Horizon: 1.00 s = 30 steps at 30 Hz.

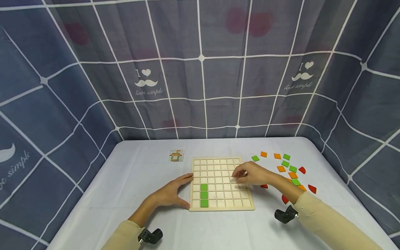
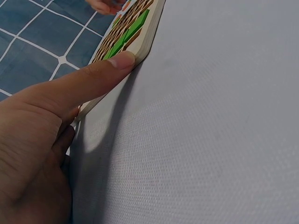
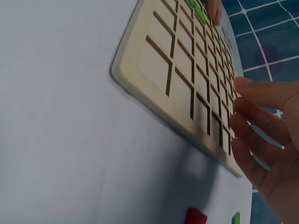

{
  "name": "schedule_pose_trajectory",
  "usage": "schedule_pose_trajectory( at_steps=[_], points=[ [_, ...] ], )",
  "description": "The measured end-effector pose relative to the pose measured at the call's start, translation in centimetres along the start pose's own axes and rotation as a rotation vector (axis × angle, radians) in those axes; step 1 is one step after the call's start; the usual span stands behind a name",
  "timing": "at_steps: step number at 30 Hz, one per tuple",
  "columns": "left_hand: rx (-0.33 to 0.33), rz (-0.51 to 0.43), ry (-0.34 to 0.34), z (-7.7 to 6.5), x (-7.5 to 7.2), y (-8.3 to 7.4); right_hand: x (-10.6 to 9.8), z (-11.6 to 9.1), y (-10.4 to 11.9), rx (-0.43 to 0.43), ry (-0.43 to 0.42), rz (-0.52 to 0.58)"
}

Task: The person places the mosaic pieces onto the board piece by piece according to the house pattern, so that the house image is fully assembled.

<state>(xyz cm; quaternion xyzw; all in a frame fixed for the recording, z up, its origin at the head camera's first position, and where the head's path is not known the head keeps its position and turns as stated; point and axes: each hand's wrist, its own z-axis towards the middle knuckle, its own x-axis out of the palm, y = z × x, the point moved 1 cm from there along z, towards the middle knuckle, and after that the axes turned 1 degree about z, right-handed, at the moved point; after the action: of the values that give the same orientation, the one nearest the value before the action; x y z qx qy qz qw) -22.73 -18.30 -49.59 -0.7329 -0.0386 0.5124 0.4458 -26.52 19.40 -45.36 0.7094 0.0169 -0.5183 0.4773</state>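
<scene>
A wooden grid board [image 1: 222, 209] lies on the table, with three green square tiles [image 1: 204, 194] stacked in one column near its lower left. My left hand [image 1: 168, 192] rests at the board's left side, fingers and thumb spread along the edge. In the left wrist view the thumb [image 2: 98, 77] presses the board's near corner. Over the right part of the grid hovers my right hand [image 1: 252, 173], its fingers loosely bent. The right wrist view shows the thumb and fingertips [image 3: 240, 121] slightly apart, with no tile visible between them.
Loose orange pieces [image 1: 281, 169], green pieces [image 1: 286, 157] and red pieces [image 1: 312, 189] lie scattered right of the board, some partly behind the right forearm. A small pattern card [image 1: 176, 155] lies beyond the board's upper left. Grey-blue checked curtains [image 1: 218, 80] enclose the white-covered table [image 1: 103, 194].
</scene>
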Motion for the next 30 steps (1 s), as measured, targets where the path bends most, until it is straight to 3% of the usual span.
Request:
schedule_pose_trajectory(
  at_steps=[9,21,30],
  points=[
    [0.008,0.001,0.000,-0.1,0.0,-0.1,-1.6,-2.2,-1.1,0.075,-0.047,0.065],
    [0.014,-0.001,-0.004,-0.1,0.0,-0.2,-3.5,-4.5,-2.6,0.119,-0.080,-0.009],
    [0.012,0.007,-0.006,-0.1,0.0,-0.1,-4.3,-5.7,-3.7,0.175,-0.086,0.024]
  ],
)
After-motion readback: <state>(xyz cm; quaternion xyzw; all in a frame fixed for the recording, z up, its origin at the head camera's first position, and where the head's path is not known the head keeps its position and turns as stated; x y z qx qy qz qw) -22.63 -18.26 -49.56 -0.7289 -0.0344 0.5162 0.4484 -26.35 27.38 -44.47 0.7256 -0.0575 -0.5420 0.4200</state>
